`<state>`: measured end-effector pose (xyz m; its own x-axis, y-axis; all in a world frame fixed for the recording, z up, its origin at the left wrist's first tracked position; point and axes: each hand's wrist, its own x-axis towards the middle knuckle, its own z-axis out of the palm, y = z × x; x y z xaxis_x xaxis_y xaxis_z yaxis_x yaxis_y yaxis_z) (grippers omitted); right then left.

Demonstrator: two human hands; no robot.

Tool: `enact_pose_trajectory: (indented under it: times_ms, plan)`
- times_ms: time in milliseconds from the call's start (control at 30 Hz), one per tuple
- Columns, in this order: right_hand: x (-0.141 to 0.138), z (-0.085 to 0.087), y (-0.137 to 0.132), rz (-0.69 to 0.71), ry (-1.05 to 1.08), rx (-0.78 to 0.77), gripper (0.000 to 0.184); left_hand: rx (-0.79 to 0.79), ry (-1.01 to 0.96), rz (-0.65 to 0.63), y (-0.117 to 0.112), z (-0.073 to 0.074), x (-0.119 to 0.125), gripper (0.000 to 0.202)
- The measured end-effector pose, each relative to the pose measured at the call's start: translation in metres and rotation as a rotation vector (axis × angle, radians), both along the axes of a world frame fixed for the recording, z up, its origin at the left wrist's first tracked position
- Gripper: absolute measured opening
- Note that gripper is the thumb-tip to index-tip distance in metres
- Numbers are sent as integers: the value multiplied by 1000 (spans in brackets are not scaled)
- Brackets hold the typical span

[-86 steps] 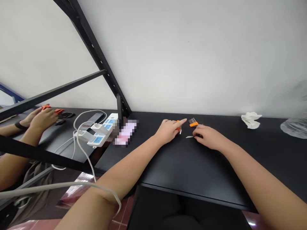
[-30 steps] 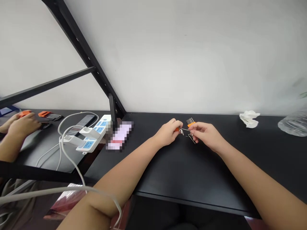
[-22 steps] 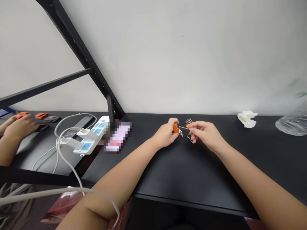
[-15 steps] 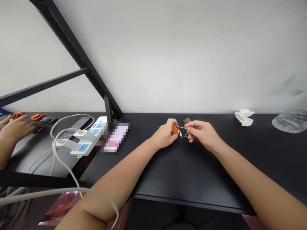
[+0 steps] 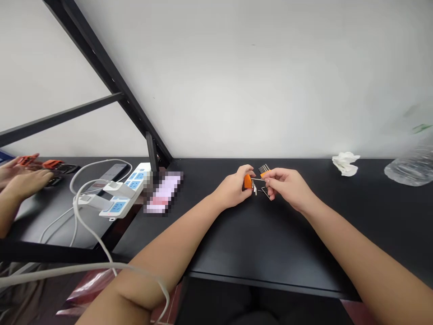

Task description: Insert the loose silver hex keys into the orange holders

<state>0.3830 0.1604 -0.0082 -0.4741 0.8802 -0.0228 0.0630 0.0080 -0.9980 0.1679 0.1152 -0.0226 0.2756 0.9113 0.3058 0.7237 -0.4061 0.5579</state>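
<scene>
Your left hand (image 5: 234,187) clamps an orange holder (image 5: 248,181) over the black table (image 5: 270,243); your right hand (image 5: 287,184) pinches a metal key (image 5: 259,179) at its edge. Several keys (image 5: 254,188) seem already seated, too small to confirm; a bent key (image 5: 266,193) is outside, beside your right fingers.

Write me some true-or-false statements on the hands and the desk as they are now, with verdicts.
1. The left hand grips an orange key holder. True.
2. The right hand lies flat and holds nothing. False: the right hand pinches a slim metal key.
3. A second orange holder is near the right fingertips. True.
4. The crumpled tissue is under the left hand. False: the white tissue lies near the wall, right of both hands.
5. White chargers sit on the power strip. True.
</scene>
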Motion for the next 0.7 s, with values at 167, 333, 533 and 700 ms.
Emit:
enact_pose_trajectory:
  times_ms: [167, 333, 533, 700]
  plan:
    - [-1, 1, 0, 20, 8, -43, 24, -14, 17, -3, -1, 2, 0, 67]
    - [0, 3, 2, 39, 157, -245, 36, 2, 96, -16, -4, 9, 4, 63]
    - [-11, -5, -3, 48, 195, -296, 39, 51, 143, -81, -7, 10, 15, 67]
    - [-21, -8, -10, 15, 9, -18, 35, 46, 155, -91, -6, 9, 20, 67]
